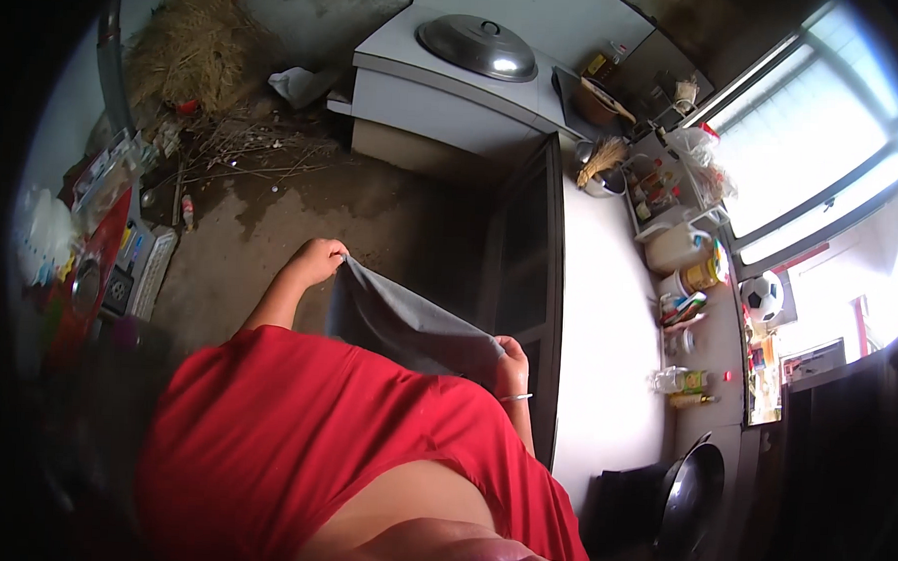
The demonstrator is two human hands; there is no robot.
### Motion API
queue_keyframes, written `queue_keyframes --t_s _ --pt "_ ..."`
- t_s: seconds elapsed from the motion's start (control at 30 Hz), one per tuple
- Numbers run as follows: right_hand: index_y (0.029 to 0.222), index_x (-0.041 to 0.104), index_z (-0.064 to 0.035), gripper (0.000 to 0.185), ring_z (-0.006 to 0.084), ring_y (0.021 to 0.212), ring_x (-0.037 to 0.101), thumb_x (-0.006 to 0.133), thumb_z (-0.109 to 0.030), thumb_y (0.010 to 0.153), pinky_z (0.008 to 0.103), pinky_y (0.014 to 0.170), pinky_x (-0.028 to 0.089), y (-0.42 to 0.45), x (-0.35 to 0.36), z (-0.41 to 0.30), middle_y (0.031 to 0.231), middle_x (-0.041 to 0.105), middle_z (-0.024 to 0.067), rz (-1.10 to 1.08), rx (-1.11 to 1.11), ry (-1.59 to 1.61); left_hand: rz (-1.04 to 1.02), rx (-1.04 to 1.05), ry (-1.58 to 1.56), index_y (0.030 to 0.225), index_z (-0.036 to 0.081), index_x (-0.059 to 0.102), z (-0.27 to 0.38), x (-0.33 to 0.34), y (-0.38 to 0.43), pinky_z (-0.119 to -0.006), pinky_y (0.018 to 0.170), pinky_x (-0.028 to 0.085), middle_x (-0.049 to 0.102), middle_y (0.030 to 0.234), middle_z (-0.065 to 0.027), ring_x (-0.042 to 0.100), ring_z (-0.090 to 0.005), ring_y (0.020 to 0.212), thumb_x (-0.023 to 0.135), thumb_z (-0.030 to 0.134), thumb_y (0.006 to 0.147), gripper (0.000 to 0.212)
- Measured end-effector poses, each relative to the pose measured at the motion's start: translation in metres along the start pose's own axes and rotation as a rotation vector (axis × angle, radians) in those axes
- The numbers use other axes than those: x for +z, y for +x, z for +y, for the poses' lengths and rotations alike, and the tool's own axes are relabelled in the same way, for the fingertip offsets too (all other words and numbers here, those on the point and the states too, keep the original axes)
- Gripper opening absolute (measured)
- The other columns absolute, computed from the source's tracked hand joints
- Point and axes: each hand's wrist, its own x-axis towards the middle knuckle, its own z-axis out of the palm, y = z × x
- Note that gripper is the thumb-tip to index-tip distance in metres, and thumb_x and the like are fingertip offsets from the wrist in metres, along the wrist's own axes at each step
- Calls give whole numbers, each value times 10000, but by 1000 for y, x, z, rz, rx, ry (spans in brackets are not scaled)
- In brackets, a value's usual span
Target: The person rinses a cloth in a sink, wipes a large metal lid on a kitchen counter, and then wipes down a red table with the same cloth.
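Note:
A grey cloth [418, 313] hangs stretched between my two hands, in front of my red shirt. My left hand [322, 260] pinches one upper corner of it, out over the bare floor. Closer to the white counter, my right hand [511, 360] grips the other upper corner; a bracelet is on that wrist. The cloth slopes down from the first hand to the second, and its lower part is partly hidden behind the shirt.
A white counter [604, 308] with bottles and jars along its window side runs beside me. A large metal lid [487, 48] sits on the tiled stove. Twigs [268, 152] and straw [194, 49] lie in the far corner. A black wok [692, 497] stands near the counter's near end.

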Motion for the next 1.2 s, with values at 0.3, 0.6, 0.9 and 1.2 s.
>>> queue_keyframes --t_s 0.3,0.6,0.9,1.2 --pt "899 630 -31 61 74 690 564 620 -2 847 212 648 477 108 84 -69 800 627 -8 53 -135 -200 -8 88 35 921 17 661 22 -59 165 -344 656 500 659 774 -132 636 -231 702 557 76 820 156" --pt "895 652 -32 68 87 695 586 617 -6 844 220 635 491 251 101 -86 800 651 11 97 -135 -126 86 244 160 912 21 673 7 -72 274 -347 715 493 657 875 -141 631 -250 798 576 49 796 154" --pt "884 651 -17 71 90 717 602 638 15 822 221 647 505 448 136 -148 795 652 13 -153 -181 -182 146 83 62 928 19 676 26 -100 426 -287 583 472 638 699 -45 567 -116 617 575 20 821 148" --pt "924 649 -44 69 63 624 556 611 -82 880 197 569 450 593 155 -244 756 633 -7 -319 -147 -124 224 0 -84 1022 11 643 56 -98 558 -264 553 491 639 684 -51 587 -107 581 557 65 889 167"
